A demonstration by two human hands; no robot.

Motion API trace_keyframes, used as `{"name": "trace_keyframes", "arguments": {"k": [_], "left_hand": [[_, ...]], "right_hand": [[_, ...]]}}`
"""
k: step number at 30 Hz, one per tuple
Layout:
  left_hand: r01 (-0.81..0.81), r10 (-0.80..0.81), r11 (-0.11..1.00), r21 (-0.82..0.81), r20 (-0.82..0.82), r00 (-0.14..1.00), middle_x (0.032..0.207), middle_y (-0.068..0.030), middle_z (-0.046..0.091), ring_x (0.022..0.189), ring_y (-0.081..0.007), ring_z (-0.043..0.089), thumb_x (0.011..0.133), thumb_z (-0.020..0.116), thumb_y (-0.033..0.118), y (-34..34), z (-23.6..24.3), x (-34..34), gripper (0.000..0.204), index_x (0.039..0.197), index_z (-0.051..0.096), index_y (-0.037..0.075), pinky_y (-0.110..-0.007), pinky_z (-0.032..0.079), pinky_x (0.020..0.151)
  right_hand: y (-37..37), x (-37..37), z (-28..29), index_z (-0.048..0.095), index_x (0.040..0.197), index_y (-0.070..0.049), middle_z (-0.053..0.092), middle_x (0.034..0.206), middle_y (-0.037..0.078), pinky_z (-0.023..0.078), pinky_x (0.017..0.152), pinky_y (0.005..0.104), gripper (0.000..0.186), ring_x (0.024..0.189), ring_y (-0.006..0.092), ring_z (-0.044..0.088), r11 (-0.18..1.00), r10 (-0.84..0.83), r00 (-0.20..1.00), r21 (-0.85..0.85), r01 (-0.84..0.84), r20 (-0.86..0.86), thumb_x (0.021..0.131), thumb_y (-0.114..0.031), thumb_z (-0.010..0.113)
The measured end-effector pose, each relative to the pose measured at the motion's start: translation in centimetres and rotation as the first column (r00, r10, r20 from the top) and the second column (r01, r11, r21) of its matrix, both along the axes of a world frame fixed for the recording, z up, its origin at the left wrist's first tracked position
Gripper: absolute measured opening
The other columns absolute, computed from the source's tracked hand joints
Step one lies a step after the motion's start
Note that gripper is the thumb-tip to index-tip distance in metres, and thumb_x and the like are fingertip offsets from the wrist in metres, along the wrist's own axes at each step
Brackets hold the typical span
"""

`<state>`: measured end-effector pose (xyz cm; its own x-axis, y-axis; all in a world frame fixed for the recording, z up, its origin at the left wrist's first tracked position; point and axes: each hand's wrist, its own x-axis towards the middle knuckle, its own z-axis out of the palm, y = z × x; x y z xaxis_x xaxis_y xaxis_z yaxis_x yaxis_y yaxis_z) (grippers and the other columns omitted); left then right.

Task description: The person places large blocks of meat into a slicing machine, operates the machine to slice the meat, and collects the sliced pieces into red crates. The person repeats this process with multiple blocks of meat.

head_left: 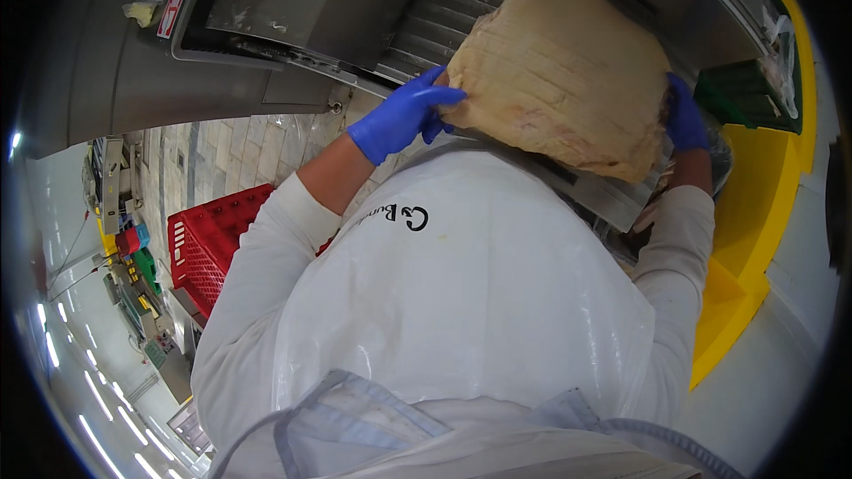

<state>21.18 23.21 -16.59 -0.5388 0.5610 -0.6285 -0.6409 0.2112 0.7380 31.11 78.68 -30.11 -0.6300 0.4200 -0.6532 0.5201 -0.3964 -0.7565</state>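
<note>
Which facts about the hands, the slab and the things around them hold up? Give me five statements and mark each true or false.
1. The left hand grips an edge of the pale slab. True.
2. The right hand is bare and away from the slab. False: it is gloved in blue and holds the slab's right side.
3. A red crate shows on the person's left. True.
4. The yellow structure is left of the slab. False: it is on the right.
5. The person wears a white apron. True.
</note>
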Motion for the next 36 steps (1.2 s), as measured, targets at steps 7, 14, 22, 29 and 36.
{"name": "trace_keyframes", "arguments": {"k": [7, 14, 22, 29, 36], "left_hand": [[0.016, -0.013, 0.999, 0.047, -0.064, 0.998, 0.101, -0.0096, 0.067, 0.072, -0.0141, 0.069, 0.094, 0.07, 0.035, 0.5, 5.6, 0.3, 0.06, 0.141, 0.048, 0.004, -0.024, 0.054, 0.05], [0.042, -0.038, 0.998, 0.056, -0.079, 0.996, 0.103, -0.012, 0.068, 0.069, -0.0158, 0.071, 0.093, 0.071, 0.034, 0.2, 6.0, 1.6, 0.066, 0.143, 0.046, 0.0, -0.026, 0.057, 0.052], [0.112, -0.108, 0.994, 0.014, -0.179, 0.978, 0.107, -0.0118, 0.069, 0.068, -0.0166, 0.07, 0.088, 0.074, 0.027, -0.4, 9.2, 2.6, 0.076, 0.15, 0.041, -0.001, -0.026, 0.056, 0.056], [0.172, -0.151, 0.983, 0.058, -0.268, 0.952, 0.111, -0.01, 0.067, 0.074, -0.016, 0.069, 0.085, 0.077, 0.024, -0.4, 15.5, 4.6, 0.08, 0.152, 0.042, 0.0, -0.027, 0.057, 0.063], [0.026, 0.05, 0.981, 0.191, -0.38, 0.924, 0.113, -0.0107, 0.068, 0.08, -0.0147, 0.07, 0.085, 0.073, 0.02, -4.7, 18.4, 3.8, 0.077, 0.153, 0.044, 0.0, -0.026, 0.058, 0.06]], "right_hand": [[-3.1, 1.4, 1.9, 0.062, 0.14, -0.007, 0.06, 0.138, 0.007, 0.04, 0.111, 0.0338, 0.061, 0.125, 0.0196, 0.054, 0.993, -0.032, 0.997, 0.115, 0.04, -0.069, 0.096, -0.049, 0.066], [-2.4, 3.3, -0.5, 0.058, 0.142, -0.004, 0.058, 0.142, 0.008, 0.037, 0.115, 0.0333, 0.053, 0.131, 0.0204, 0.052, 0.994, -0.104, 0.983, 0.024, 0.109, -0.153, 0.101, -0.038, 0.059], [-1.7, 8.5, -2.7, 0.055, 0.145, -0.007, 0.059, 0.143, 0.008, 0.04, 0.114, 0.0357, 0.051, 0.13, 0.0226, 0.054, 0.999, 0.005, 0.914, 0.034, 0.009, -0.407, 0.106, -0.04, 0.053], [-9.7, 11.6, 7.7, 0.053, 0.145, -0.008, 0.058, 0.144, 0.012, 0.044, 0.111, 0.0403, 0.059, 0.132, 0.0261, 0.055, 0.936, -0.233, 0.833, 0.118, 0.333, -0.502, 0.104, -0.05, 0.053], [-19.4, 10.4, 21.6, 0.051, 0.146, -0.008, 0.058, 0.144, 0.013, 0.046, 0.109, 0.0436, 0.063, 0.131, 0.0282, 0.056, 0.315, 0.176, 0.883, 0.874, 0.369, -0.436, 0.102, -0.053, 0.054]]}}
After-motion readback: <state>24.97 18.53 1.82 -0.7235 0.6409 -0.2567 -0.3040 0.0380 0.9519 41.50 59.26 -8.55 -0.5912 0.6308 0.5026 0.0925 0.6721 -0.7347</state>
